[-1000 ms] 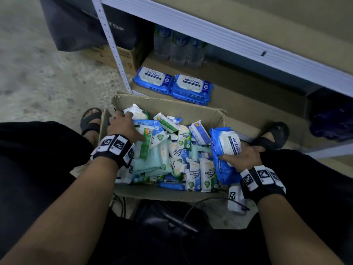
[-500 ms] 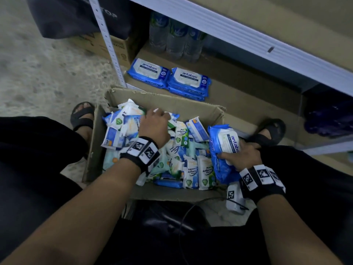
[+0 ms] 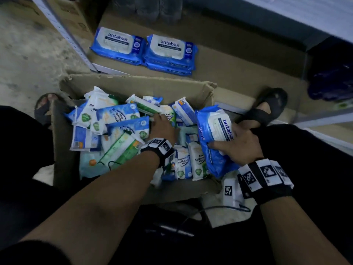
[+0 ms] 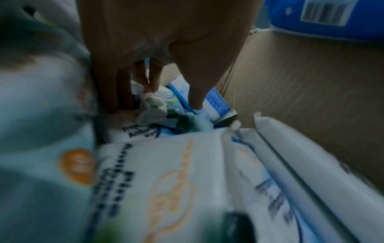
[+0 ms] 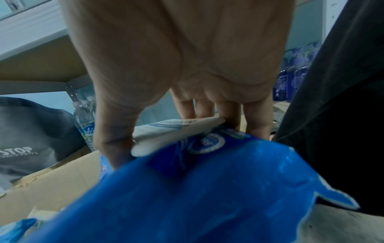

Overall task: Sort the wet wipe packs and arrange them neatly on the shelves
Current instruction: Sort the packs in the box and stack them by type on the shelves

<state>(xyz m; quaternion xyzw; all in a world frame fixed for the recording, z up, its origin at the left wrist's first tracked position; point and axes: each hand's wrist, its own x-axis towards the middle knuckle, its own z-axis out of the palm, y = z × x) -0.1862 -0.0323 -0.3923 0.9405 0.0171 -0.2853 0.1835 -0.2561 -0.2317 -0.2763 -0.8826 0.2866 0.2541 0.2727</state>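
1. The bottom shelf [image 3: 238, 60], lined with cardboard, ran across the upper half of the head view; two stacks of blue antabax packs [image 3: 145, 50] already lay on it side by side at upper centre.
2. The cardboard box [image 3: 137, 85] sat on the floor between the person's feet at centre frame, heaped with mixed small wipe packs [image 3: 118, 129] in white, blue and green, lying at all angles.
3. The large blue antabax pack [image 3: 214, 138] stood on edge against the box's right wall, soft and creased, with a white lid label. The right hand [image 3: 240, 144] gripped it as it had a second earlier, thumb on the near face and fingers [image 5: 228, 111] curled over the top edge; the pack had not left the box.
4. The left hand [image 3: 162, 129] had crossed from the box's left side to its middle, leaving packs piled up at the left. Its fingers [image 4: 153, 78] pointed down, fairly straight, among the small packs near the far wall; whether they pinched one I could not tell.
5. In my judgement, the left hand was digging for more matching blue packs, so sorting was at an early stage.
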